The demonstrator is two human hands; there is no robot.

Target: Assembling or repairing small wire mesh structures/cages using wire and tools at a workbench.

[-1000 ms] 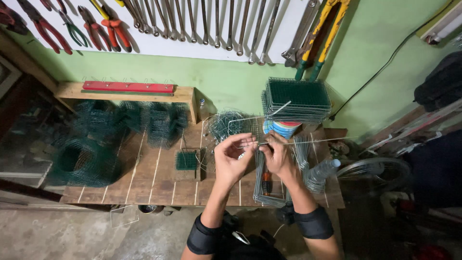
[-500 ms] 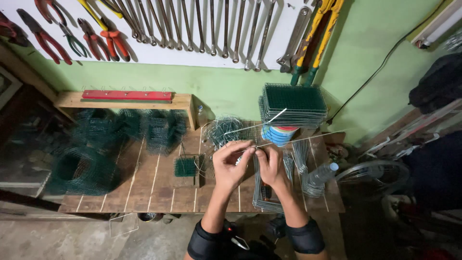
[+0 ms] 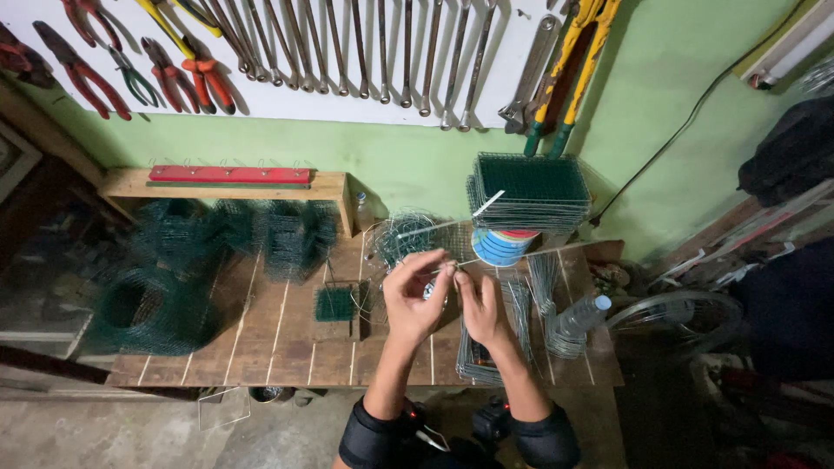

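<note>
My left hand [image 3: 415, 295] and my right hand [image 3: 480, 306] are raised together over the wooden workbench [image 3: 287, 347]. Their fingertips pinch a thin length of wire [image 3: 447, 224] that runs up and to the right between them. Just behind the hands lies a loose coil of green wire [image 3: 408, 236]. A small block bristling with green wire pieces [image 3: 335, 306] stands to the left of my left hand. Flat wire mesh panels [image 3: 521, 304] lie under and beside my right hand.
Rolls of green wire mesh [image 3: 156, 300] fill the bench's left side. A stack of green mesh panels [image 3: 532, 191] sits on coloured plates [image 3: 506, 245] at the back right. A clear plastic bottle [image 3: 580, 317] lies right. Pliers, wrenches and bolt cutters [image 3: 565, 69] hang on the wall.
Both hands have stayed together on the wire, shifting slightly and turning it between the fingertips. The view has tilted a little; nothing on the bench has moved.
</note>
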